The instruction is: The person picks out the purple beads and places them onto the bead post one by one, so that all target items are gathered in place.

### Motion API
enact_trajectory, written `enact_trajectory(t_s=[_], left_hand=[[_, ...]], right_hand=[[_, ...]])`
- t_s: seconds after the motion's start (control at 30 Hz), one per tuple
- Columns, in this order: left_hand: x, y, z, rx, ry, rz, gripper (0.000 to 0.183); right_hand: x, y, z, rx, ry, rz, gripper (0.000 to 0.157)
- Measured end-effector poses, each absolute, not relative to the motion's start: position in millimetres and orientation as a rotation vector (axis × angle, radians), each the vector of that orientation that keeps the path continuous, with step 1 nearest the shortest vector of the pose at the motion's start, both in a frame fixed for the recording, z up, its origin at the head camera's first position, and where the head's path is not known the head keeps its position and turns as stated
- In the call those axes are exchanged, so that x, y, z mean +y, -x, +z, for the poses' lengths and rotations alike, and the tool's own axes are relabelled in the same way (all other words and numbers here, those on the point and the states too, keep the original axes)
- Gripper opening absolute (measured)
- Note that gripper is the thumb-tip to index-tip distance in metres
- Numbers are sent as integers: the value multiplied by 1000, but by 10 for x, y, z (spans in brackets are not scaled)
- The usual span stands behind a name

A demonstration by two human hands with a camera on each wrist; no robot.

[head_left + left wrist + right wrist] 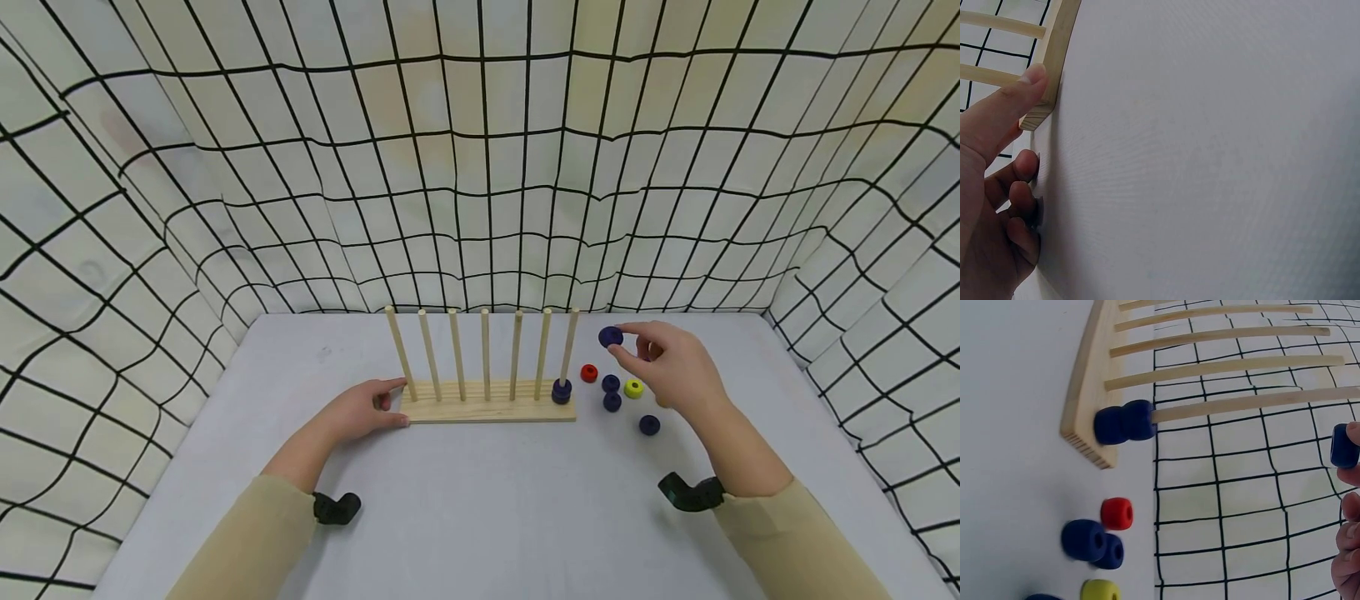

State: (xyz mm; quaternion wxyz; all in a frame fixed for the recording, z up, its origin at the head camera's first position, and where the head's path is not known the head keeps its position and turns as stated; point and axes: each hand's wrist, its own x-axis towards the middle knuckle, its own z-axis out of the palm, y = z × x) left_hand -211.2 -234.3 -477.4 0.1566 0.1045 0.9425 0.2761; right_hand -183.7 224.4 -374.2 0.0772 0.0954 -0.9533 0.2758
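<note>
A wooden peg board [487, 408] with several upright pegs stands on the table. My left hand [367, 408] holds its left end, thumb at the front edge and index finger at the back; in the left wrist view the thumb [1034, 78] lies on the wood [1060, 50]. Two dark blue beads [1124, 422] are stacked at the foot of the rightmost peg [570, 346]. Right of the board and raised near peg-top height, my right hand [671, 362] pinches another dark blue bead [611, 337] between thumb and index finger. The other pegs carry no beads.
Loose beads lie on the table right of the board: a red bead [589, 373], a yellow bead [633, 388] and three dark blue beads, one blue bead [649, 425] nearer the front. A white backdrop with a black grid [487, 167] surrounds the white table [480, 517].
</note>
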Motion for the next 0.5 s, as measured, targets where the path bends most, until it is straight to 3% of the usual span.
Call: enact_trajectory(t_s=[0.5], left_hand=[[-2356, 2128, -4799, 2692, -307, 798, 77]], right_hand=[[1996, 1925, -3461, -2658, -363, 910, 39]])
